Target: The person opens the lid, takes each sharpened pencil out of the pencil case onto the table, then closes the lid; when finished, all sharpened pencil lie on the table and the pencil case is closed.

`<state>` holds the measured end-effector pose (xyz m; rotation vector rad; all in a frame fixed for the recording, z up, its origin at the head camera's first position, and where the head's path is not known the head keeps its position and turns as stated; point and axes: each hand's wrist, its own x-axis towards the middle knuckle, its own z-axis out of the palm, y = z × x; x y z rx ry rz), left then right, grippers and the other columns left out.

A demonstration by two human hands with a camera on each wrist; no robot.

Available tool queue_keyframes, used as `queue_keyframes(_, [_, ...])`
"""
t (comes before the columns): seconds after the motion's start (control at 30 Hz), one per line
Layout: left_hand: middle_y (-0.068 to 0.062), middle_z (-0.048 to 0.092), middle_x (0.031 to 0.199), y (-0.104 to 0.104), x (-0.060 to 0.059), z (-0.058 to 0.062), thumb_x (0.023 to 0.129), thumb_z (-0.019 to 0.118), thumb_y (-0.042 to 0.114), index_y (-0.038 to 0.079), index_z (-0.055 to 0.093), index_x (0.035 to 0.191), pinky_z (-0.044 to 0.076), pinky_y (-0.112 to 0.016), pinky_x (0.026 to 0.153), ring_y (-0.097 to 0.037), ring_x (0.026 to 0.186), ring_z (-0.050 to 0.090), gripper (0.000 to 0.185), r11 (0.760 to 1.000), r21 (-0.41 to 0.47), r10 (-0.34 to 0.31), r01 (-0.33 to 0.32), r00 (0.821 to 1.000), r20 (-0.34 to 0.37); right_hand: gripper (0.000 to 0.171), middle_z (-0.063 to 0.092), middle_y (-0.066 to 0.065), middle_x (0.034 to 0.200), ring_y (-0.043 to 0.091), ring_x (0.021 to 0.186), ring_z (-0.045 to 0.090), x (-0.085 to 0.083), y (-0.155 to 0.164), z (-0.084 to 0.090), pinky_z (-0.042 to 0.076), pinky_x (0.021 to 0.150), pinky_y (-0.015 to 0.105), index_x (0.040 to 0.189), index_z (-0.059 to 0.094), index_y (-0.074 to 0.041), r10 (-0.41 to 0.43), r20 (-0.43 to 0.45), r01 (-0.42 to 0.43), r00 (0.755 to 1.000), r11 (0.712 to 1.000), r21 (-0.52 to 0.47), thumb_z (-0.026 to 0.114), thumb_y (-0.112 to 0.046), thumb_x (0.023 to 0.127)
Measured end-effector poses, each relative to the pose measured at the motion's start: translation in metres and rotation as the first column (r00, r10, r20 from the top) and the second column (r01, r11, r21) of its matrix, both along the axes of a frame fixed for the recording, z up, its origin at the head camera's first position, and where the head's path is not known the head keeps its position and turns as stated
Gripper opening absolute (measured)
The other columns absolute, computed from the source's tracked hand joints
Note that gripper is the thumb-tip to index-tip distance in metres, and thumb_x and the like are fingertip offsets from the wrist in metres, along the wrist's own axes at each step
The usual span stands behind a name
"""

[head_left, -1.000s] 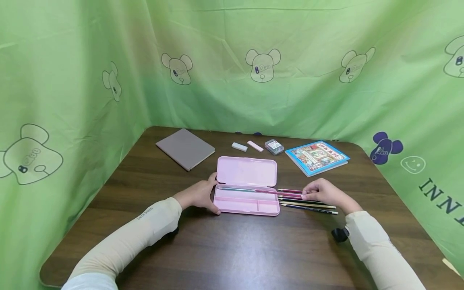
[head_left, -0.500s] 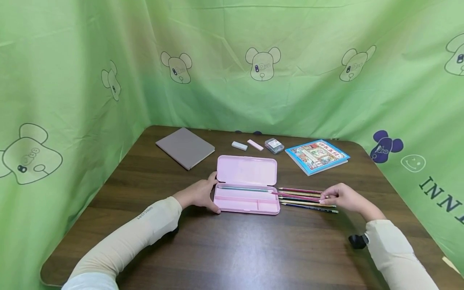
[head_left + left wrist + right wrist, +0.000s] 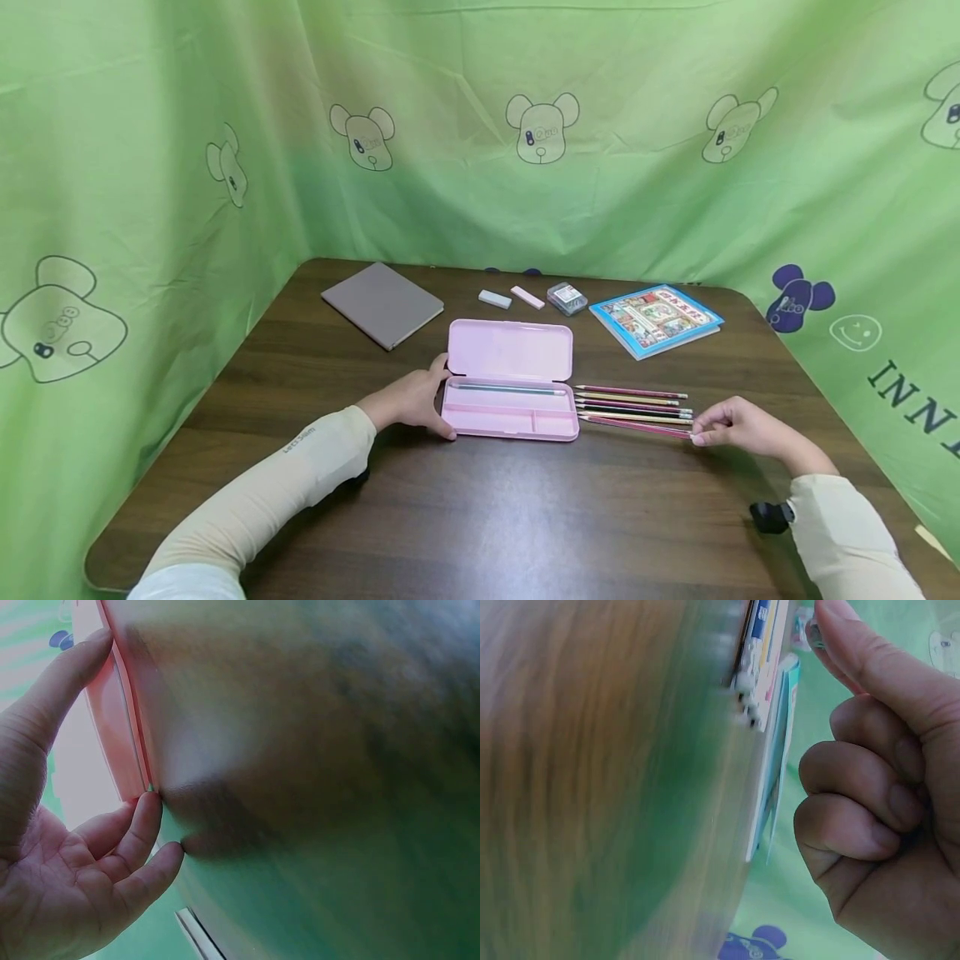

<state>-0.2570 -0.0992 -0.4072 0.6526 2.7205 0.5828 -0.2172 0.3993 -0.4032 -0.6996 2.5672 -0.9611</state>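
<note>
A pink pencil case (image 3: 487,422) lies with its lid raised on the wooden table. My left hand (image 3: 411,402) holds its left end, thumb at the front edge and fingers at the back corner; the left wrist view shows thumb and fingertips on the pink case (image 3: 120,727). One teal pencil (image 3: 506,388) lies in the long back compartment. To the right of the case, several pencils (image 3: 633,402) lie side by side, tips toward it. My right hand (image 3: 738,429) pinches the end of a red pencil (image 3: 641,426) at the front of that row; its other fingers are curled (image 3: 862,780).
A grey notebook (image 3: 382,305) lies at the back left. Behind the case are a white eraser-like block (image 3: 495,299), a pink stick-like piece (image 3: 528,297) and a small clear box (image 3: 567,298). A blue-edged picture book (image 3: 656,320) lies at the back right.
My right hand has moved right and toward the front, drawing the red pencil from over the case to the front of the row. The left hand has stayed on the case.
</note>
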Motion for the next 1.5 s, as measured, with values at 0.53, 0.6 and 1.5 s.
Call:
queue_keyframes(0.53, [-0.01,0.048,0.137,-0.002,-0.001,0.002,0.058,0.085,0.045,0.005,0.012,0.143,0.038,-0.039,0.102,-0.024,0.12,0.05,0.119,1.0,-0.007,0.03,-0.03,0.999,0.015,0.019,0.044,-0.014,0.056,-0.003,0.052,0.034,-0.006,0.002,-0.002,0.034,0.048,0.021,0.085,0.068,-0.003,-0.129,0.043,0.124,0.991,0.988,0.089,0.073,-0.02,0.078])
queue_keyframes(0.6, [-0.011,0.048,0.137,-0.002,-0.001,0.002,0.058,0.085,0.045,0.006,0.012,0.143,0.038,-0.039,0.102,-0.024,0.12,0.05,0.119,1.0,-0.011,0.03,-0.03,0.999,0.015,0.022,0.047,-0.012,0.057,-0.001,0.052,0.034,-0.007,0.001,-0.001,0.034,0.049,0.021,0.088,0.068,-0.003,-0.172,0.027,0.169,0.985,0.979,0.111,0.073,-0.022,0.077])
queue_keyframes(1.5, [-0.012,0.055,0.127,0.0,0.001,-0.001,0.057,0.085,0.045,0.006,0.018,0.141,0.04,-0.037,0.099,-0.024,0.113,0.054,0.115,1.0,-0.01,0.006,-0.006,1.0,-0.002,0.021,0.04,-0.006,0.054,0.003,0.051,0.034,-0.034,-0.07,0.001,0.032,0.048,0.023,0.085,0.07,-0.007,-0.207,-0.095,0.206,0.974,0.978,-0.014,0.075,-0.025,0.077])
